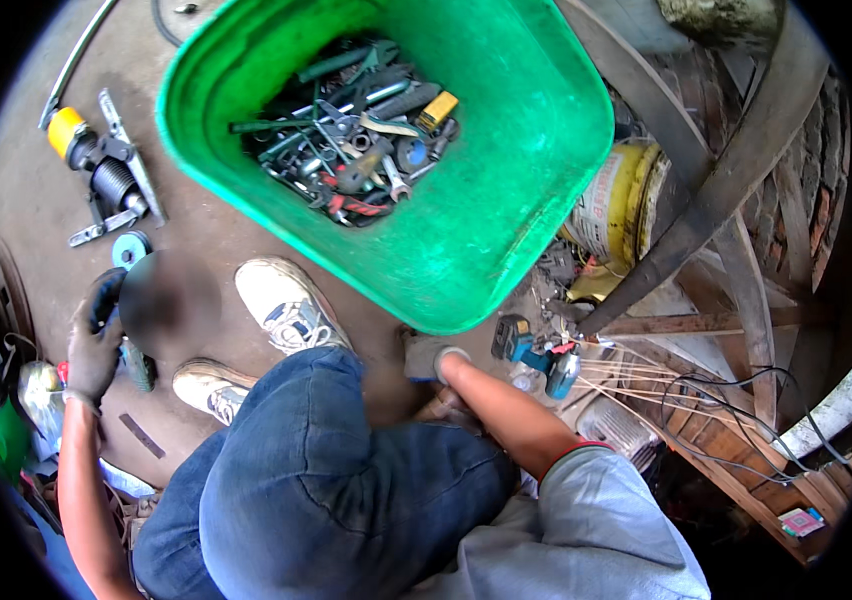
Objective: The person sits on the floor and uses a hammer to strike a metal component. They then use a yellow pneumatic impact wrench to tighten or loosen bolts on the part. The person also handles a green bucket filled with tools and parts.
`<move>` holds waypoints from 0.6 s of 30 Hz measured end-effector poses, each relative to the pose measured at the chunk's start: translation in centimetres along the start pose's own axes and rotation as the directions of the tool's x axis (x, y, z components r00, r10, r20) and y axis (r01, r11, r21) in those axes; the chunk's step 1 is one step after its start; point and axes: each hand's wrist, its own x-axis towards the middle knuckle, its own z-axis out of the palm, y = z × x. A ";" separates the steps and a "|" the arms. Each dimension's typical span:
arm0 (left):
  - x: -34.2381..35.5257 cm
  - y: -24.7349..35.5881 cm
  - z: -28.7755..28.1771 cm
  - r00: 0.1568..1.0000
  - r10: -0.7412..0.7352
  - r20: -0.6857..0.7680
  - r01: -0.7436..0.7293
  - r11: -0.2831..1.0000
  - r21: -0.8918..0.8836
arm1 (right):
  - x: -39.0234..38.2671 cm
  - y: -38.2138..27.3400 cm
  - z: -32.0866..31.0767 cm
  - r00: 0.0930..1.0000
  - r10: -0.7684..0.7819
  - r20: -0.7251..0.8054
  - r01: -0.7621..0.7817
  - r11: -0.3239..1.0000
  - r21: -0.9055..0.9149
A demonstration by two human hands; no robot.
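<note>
My left hand (pixel 94 352), in a dark glove, reaches down at the left with its fingers curved and apart from the thumb. No thing shows between them, though a blurred dark round patch (pixel 172 304) covers the area beside the fingertips. Just beyond lies a small blue disc (pixel 131 249), and a green object (pixel 137 366), partly hidden, is close to the palm. My right hand (pixel 420 356) is low beside my knee, at the near edge of a green plastic tub (pixel 516 130). It looks gloved; its fingers are hidden or smeared.
Assorted wrenches, pliers and other hand tools (pixel 356 140) fill the tub's bottom. A yellow and black tool with metal arms (pixel 106 165) lies at upper left. On the right are a teal cordless power tool (pixel 536 352), a yellow bucket (pixel 626 205), curved metal bars (pixel 706 190) and loose cables (pixel 736 400).
</note>
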 end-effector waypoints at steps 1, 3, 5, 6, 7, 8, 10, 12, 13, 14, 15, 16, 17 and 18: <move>0.3 0.4 -0.3 0.999 0.039 0.003 -0.039 0.998 -0.047 | 0.3 0.4 2.3 0.998 -0.015 0.055 0.022 0.991 -0.134; 0.5 0.9 -0.5 1.000 -0.002 0.011 0.003 0.997 -0.074 | 0.5 -0.4 8.3 0.995 -0.012 0.095 0.062 0.834 -0.549; 0.2 0.7 -0.6 1.000 0.018 -0.008 -0.018 0.999 -0.038 | 0.7 -1.7 13.9 0.996 0.092 0.007 -0.078 0.878 -0.472; 0.0 0.4 -0.5 0.996 0.093 -0.005 -0.093 0.995 -0.021 | 0.5 -2.5 16.3 0.988 0.134 -0.073 -0.149 0.955 -0.258; -0.1 0.0 -0.6 0.998 0.064 0.007 -0.063 0.994 -0.086 | 0.7 -3.0 17.9 0.969 0.241 0.055 -0.240 0.971 -0.016; -0.2 -0.5 -0.6 0.998 0.060 0.005 -0.059 0.997 -0.052 | 0.6 -3.2 18.8 0.934 0.349 0.082 -0.358 0.890 0.284; -0.3 -1.3 -0.6 0.993 0.114 0.022 -0.112 0.990 -0.085 | -0.6 -3.0 19.2 0.946 0.324 -0.001 -0.286 0.836 0.469; -0.1 -2.0 -0.7 0.992 0.123 0.033 -0.125 0.991 0.052 | -3.6 -1.5 18.5 0.957 0.236 -0.171 -0.071 0.760 0.646; -0.1 -2.3 -0.8 0.987 0.150 0.064 -0.154 0.985 0.075 | -6.6 -0.2 18.6 0.927 0.249 -0.279 0.060 0.639 0.767; -0.1 -2.5 -0.8 0.983 0.169 0.073 -0.175 0.981 0.086 | -10.1 0.7 19.2 0.845 0.272 -0.460 0.274 0.520 0.809; -0.1 -2.6 -0.9 0.985 0.142 0.100 -0.152 0.984 0.095 | -13.4 1.6 20.3 0.870 0.432 -0.238 0.040 0.420 0.907; -0.1 -2.7 -0.8 0.996 0.077 0.053 -0.086 0.977 0.193 | -17.5 2.7 21.8 0.837 0.507 -0.204 0.018 0.347 0.938; -0.2 -2.7 -0.7 1.000 0.006 0.016 -0.010 0.962 0.273 | -21.2 3.9 23.9 0.771 0.554 -0.314 0.152 0.319 0.936; -0.3 -2.6 -0.5 0.998 -0.054 -0.023 0.058 0.899 0.435 | -25.6 4.6 26.9 0.680 0.650 -0.338 0.315 0.157 0.936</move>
